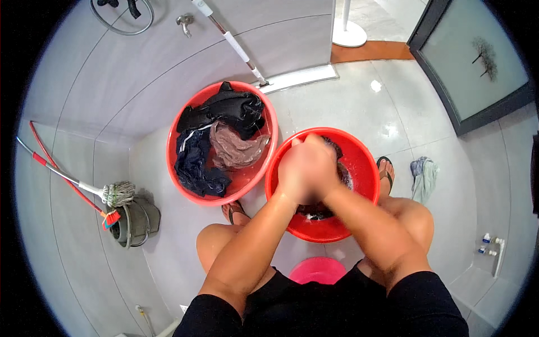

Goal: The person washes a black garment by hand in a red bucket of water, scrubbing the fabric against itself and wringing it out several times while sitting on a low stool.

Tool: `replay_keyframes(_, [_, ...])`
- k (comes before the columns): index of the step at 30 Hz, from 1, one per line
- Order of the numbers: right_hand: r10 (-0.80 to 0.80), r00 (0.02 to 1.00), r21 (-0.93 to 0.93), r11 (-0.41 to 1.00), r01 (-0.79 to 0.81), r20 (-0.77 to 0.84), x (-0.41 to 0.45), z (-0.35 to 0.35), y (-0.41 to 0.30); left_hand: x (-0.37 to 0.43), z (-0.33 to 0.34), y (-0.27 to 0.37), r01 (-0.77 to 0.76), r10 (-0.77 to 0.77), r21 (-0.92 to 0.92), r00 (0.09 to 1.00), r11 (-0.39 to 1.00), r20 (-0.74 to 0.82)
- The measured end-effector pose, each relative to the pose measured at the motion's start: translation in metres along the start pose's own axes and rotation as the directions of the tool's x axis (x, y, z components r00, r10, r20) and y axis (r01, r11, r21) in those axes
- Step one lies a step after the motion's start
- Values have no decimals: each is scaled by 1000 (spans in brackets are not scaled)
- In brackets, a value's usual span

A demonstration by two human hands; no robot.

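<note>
My left hand (297, 172) and my right hand (320, 168) are close together above a red plastic basin (362, 164) between my feet. Both are blurred, so whether they grip anything cannot be told. Beneath them lies dark wet cloth (332, 147) with some suds, partly hidden by my hands. At the upper left, beside this basin, stands a larger light red basin (170, 156). It holds a black garment (227, 105), a navy garment with white stripes (196, 164) and a brownish cloth (238, 147), all wet-looking.
A pink plastic basin or stool (318, 269) is close to me. On the left, a string mop (118, 193) and a red brush (111, 219) rest at a grey bucket (143, 223). A flat mop (301, 79) lies along the wall. A pale cloth (424, 181) is on the floor at right.
</note>
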State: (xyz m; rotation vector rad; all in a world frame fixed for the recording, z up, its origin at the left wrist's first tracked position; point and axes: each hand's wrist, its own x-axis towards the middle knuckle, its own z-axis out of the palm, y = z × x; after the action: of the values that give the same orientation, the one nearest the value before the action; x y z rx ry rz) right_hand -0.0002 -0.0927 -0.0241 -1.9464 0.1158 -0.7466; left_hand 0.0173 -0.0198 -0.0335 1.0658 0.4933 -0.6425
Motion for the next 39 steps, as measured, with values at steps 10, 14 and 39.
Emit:
replay_keyframes(10, [309, 831, -58, 946, -319, 463, 45, -60, 17, -69, -12, 58, 192, -275, 217, 836, 957, 474])
replay_keyframes(14, [211, 704, 231, 848, -477, 679, 38, -79, 9, -93, -18, 69, 142, -163, 80, 849, 987, 503])
replay_keyframes(39, [-98, 995, 263, 961, 85, 36, -9, 13, -64, 32, -60, 14, -186, 295, -275, 849, 943, 439])
